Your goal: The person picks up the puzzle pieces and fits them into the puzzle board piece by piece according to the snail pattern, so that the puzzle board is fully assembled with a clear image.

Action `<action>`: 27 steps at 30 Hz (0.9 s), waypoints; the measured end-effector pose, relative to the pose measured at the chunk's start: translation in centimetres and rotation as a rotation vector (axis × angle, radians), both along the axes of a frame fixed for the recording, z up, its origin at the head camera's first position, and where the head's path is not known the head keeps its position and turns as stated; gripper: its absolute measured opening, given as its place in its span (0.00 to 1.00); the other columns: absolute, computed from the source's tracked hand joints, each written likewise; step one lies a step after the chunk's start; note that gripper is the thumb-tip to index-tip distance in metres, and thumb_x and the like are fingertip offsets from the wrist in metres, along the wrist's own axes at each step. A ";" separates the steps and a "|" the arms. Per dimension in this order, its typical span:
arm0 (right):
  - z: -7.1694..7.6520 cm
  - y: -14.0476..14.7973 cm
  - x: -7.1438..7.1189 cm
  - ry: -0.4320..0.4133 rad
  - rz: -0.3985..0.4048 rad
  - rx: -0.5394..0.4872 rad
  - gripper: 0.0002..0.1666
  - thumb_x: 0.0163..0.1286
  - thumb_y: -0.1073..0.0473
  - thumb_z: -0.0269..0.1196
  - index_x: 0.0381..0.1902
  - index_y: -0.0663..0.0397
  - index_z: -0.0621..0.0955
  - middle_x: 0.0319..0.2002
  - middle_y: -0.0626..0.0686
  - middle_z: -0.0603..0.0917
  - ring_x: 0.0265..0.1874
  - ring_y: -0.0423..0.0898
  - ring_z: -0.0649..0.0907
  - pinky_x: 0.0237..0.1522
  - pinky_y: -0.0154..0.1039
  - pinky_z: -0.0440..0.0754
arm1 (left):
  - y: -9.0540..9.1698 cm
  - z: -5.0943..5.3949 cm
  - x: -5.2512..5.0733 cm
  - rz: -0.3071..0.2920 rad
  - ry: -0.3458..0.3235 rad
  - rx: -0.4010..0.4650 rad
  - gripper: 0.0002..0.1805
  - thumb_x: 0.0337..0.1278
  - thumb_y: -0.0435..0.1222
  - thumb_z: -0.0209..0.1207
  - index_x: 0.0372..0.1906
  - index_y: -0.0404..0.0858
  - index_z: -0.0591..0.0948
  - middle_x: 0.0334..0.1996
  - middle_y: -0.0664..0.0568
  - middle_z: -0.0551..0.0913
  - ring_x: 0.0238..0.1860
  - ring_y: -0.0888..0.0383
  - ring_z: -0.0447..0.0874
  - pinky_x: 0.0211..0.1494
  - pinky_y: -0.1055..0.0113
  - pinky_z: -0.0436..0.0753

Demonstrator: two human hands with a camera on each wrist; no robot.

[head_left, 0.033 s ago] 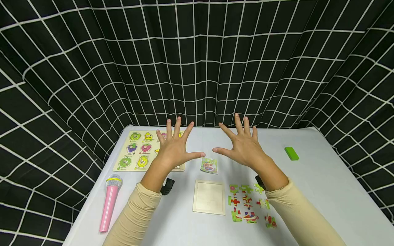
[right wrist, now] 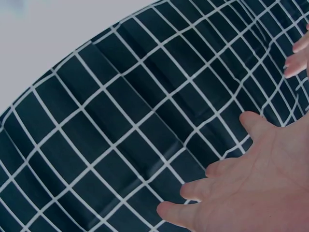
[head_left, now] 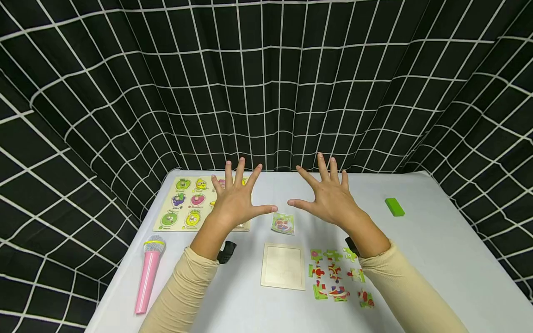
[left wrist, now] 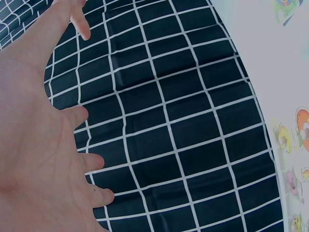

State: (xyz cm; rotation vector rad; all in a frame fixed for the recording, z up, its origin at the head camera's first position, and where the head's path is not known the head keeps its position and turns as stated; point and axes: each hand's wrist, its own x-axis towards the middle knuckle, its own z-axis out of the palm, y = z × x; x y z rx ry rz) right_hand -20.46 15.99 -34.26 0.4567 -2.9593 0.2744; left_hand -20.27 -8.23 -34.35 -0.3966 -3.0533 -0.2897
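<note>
Both hands are held up over the table with fingers spread wide and nothing in them. My left hand (head_left: 234, 203) is in front of part of a fruit puzzle board (head_left: 161, 221). Its thumb points toward a small picture card (head_left: 283, 224). My right hand (head_left: 331, 199) mirrors it on the other side of the card. Below the hands lie a pale square puzzle tray (head_left: 283, 267) and several loose jigsaw pieces (head_left: 319, 291). In the wrist views, the left palm (left wrist: 34, 135) and right palm (right wrist: 270, 179) show against the dark cloth.
At the left lies a pink toy microphone (head_left: 147, 280) with a silver head. A green block (head_left: 394, 207) rests at the right of the white table (head_left: 433, 259). Black cloth with a white grid (head_left: 275, 92) hangs around the back and sides.
</note>
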 end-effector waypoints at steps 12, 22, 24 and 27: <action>-0.1 -0.1 0.1 -0.002 0.007 -0.018 0.55 0.57 0.20 0.54 0.76 0.35 0.57 0.77 0.64 0.35 0.73 0.69 0.36 0.64 0.76 0.41 | 0.0 0.0 0.2 -0.010 0.006 -0.014 0.60 0.41 0.76 0.54 0.78 0.60 0.42 0.79 0.47 0.33 0.75 0.38 0.20 0.66 0.26 0.36; -0.1 0.0 0.3 -0.002 0.013 -0.014 0.54 0.58 0.21 0.54 0.76 0.34 0.56 0.77 0.65 0.36 0.74 0.70 0.38 0.64 0.76 0.41 | 0.1 0.1 0.2 -0.015 0.011 -0.007 0.60 0.41 0.77 0.53 0.78 0.59 0.43 0.79 0.47 0.33 0.75 0.39 0.20 0.66 0.26 0.35; -0.2 0.0 0.3 -0.009 0.020 -0.019 0.54 0.58 0.22 0.55 0.77 0.35 0.56 0.77 0.65 0.36 0.73 0.70 0.38 0.64 0.76 0.41 | 0.0 0.0 0.3 -0.027 -0.001 -0.002 0.60 0.41 0.76 0.53 0.78 0.60 0.43 0.79 0.47 0.34 0.76 0.39 0.20 0.67 0.27 0.36; 0.0 0.3 0.0 -0.012 0.033 -0.039 0.53 0.59 0.26 0.60 0.77 0.37 0.56 0.77 0.65 0.39 0.74 0.69 0.40 0.65 0.75 0.42 | -0.1 -0.1 0.2 -0.084 -0.031 0.020 0.59 0.42 0.74 0.56 0.78 0.59 0.45 0.79 0.47 0.36 0.76 0.40 0.22 0.67 0.27 0.35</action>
